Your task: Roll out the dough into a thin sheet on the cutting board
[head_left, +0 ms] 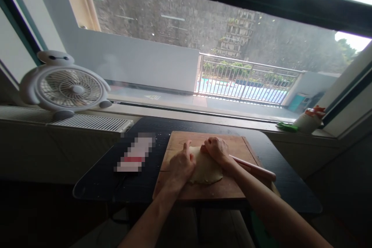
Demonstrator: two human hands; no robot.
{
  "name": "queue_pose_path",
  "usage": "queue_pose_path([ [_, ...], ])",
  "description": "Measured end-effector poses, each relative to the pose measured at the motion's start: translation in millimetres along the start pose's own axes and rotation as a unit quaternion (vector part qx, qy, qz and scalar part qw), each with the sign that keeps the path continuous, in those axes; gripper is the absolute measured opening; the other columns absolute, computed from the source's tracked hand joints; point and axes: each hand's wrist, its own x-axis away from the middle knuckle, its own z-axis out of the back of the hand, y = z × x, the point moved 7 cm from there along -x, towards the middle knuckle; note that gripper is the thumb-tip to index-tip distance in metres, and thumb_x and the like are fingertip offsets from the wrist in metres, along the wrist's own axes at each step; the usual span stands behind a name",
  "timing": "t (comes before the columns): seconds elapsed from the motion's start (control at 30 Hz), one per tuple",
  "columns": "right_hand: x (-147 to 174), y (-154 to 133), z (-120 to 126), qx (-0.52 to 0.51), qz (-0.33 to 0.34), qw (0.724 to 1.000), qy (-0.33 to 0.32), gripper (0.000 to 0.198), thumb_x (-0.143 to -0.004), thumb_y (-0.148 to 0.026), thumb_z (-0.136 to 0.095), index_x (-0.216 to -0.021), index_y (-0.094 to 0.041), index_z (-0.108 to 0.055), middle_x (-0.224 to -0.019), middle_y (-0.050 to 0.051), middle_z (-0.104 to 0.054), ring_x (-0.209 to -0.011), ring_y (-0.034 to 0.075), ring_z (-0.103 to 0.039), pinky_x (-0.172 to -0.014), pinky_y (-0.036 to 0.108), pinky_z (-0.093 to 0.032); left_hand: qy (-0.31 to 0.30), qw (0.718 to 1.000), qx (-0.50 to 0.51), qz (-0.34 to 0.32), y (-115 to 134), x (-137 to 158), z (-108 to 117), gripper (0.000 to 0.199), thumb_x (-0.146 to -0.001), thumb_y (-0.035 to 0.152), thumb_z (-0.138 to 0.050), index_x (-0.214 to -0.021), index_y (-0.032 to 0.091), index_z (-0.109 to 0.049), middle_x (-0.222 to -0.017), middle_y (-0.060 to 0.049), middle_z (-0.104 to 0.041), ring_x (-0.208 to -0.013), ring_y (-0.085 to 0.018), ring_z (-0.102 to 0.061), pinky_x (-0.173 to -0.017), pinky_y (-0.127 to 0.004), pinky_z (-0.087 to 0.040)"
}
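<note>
A flat, pale sheet of dough (205, 170) lies on a wooden board (186, 139), its near edge rounded and slightly uneven. My left hand (183, 161) is closed at the dough's left side, fingers bent and pressed on it. At the far right edge, my right hand (215, 149) has its fingers curled together around the dough's rim. Both hands hide parts of the sheet's outline. A wooden rolling pin (261, 171) rests at the board's right side, partly behind my right forearm.
The board sits on a dark table (95, 186) by a large window. A blurred-out pale and red item (135, 155) lies left of the board. A white fan (72, 87) stands at the left on a radiator (95, 122). A white bottle (309, 121) stands on the right sill.
</note>
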Motion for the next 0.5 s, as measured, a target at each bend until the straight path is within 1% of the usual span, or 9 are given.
queue_pose_path([
  [0.1, -4.4, 1.0, -3.6, 0.030, 0.006, 0.999, -0.018, 0.033, -0.085, -0.038, -0.040, -0.078, -0.021, -0.068, -0.079, 0.007, -0.067, -0.073, 0.018, -0.059, -0.065, 0.026, -0.036, -0.005, 1.000, -0.013, 0.015, -2.1, 0.0, -2.8, 0.055, -0.084, 0.025, -0.040, -0.137, 0.018, -0.026, -0.100, -0.008, -0.066, -0.084, -0.020, -0.064, -0.073, -0.029, -0.046],
  [0.2, -18.7, -0.6, -4.3, 0.058, 0.021, 0.997, -0.042, 0.030, -0.084, -0.037, -0.043, -0.081, -0.020, -0.067, -0.084, 0.009, -0.067, -0.077, 0.019, -0.060, -0.068, 0.026, -0.037, 0.003, 1.000, -0.016, 0.018, -2.1, -0.3, -4.0, 0.055, -0.085, 0.025, -0.040, -0.137, 0.018, -0.026, -0.097, -0.008, -0.067, -0.084, -0.020, -0.064, -0.073, -0.028, -0.047],
  [0.33, -31.1, 3.2, -2.2, 0.062, 0.001, 0.995, -0.081, 0.030, -0.083, -0.039, -0.044, -0.086, -0.018, -0.065, -0.087, 0.010, -0.066, -0.080, 0.020, -0.059, -0.066, 0.026, -0.037, 0.026, 1.000, -0.009, 0.013, -1.8, -0.4, -3.2, 0.054, -0.083, 0.024, -0.042, -0.136, 0.017, -0.029, -0.093, -0.008, -0.067, -0.088, -0.020, -0.064, -0.076, -0.028, -0.047],
  [0.43, -21.1, 4.9, -3.3, 0.019, -0.012, 0.995, -0.093, 0.030, -0.085, -0.037, -0.040, -0.086, -0.018, -0.062, -0.088, 0.009, -0.065, -0.080, 0.019, -0.059, -0.067, 0.026, -0.037, 0.032, 0.999, 0.001, 0.009, -2.5, -0.7, -2.6, 0.052, -0.084, 0.025, -0.042, -0.134, 0.018, -0.032, -0.092, -0.007, -0.067, -0.087, -0.019, -0.064, -0.075, -0.028, -0.048],
  [0.5, -7.9, 4.1, -2.9, -0.008, -0.011, 0.998, -0.067, 0.030, -0.087, -0.037, -0.037, -0.086, -0.019, -0.060, -0.088, 0.007, -0.065, -0.080, 0.018, -0.058, -0.068, 0.026, -0.037, 0.029, 1.000, 0.003, 0.005, -2.7, -0.9, -2.3, 0.050, -0.084, 0.025, -0.042, -0.133, 0.019, -0.033, -0.095, -0.008, -0.067, -0.087, -0.019, -0.064, -0.074, -0.028, -0.048],
])
